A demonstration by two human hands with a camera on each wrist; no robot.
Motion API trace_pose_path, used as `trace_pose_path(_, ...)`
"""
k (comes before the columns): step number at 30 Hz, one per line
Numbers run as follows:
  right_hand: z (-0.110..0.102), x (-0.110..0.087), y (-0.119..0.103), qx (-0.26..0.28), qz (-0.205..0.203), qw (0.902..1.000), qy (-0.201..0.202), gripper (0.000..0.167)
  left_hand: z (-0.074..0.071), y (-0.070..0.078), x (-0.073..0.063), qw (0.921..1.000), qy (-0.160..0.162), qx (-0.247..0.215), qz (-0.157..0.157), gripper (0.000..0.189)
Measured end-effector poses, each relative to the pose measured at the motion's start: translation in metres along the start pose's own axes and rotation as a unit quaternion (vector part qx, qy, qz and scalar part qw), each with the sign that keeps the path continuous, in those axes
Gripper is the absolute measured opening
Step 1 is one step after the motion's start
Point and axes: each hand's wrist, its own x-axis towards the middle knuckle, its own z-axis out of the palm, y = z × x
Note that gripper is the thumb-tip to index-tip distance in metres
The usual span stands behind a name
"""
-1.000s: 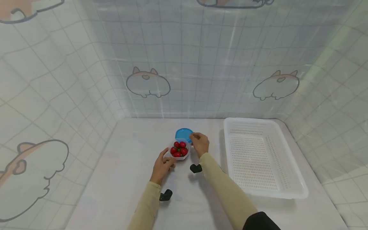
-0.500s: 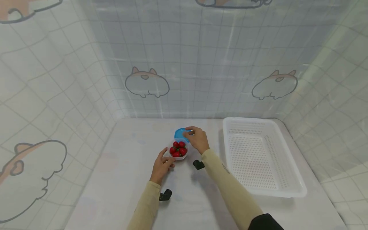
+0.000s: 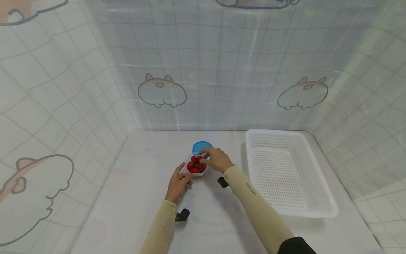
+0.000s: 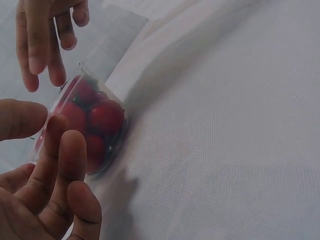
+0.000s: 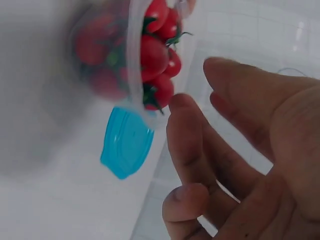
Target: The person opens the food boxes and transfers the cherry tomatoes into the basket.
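Note:
A small clear plastic container [image 3: 200, 174] full of red cherry tomatoes [image 3: 194, 165] with green stems stands on the white table. My left hand [image 3: 177, 183] holds it at the near left side, thumb and fingers at its rim and wall in the left wrist view. Over its right edge hovers my right hand [image 3: 219, 160], fingers bent and spread close above the tomatoes. The right wrist view shows nothing between that thumb and fingers, with a fingertip right beside a tomato [image 5: 160, 90]. Just behind the container lies a blue lid [image 3: 202, 145], partly covered by the right hand.
A large white perforated plastic basket [image 3: 293, 211] stands on the right side of the table. Tiled-pattern sheeting [image 3: 206, 106] rises at the back and both sides. Black wrist pieces [image 3: 182, 215] stick out from both beige sleeves.
My right hand has moved from the blue lid's right edge, across the lid, then down toward the tomatoes. The left hand has stayed at the container.

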Motion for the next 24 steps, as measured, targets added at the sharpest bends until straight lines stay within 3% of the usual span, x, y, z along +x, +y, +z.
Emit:
trace_pose_path(8, 0.006, -0.003, 0.002, -0.075, -0.001, 0.9961, -0.047, 0.044, 0.000, -0.003, 0.002, 1.0000, 0.000, -0.004, -0.002, 0.067)
trace_pose_path(24, 0.018, 0.000, -0.004, -0.172, -0.019, 0.9845, -0.030, 0.034, 0.001, -0.004, 0.003, 0.9999, 0.006, -0.008, 0.001, 0.067)
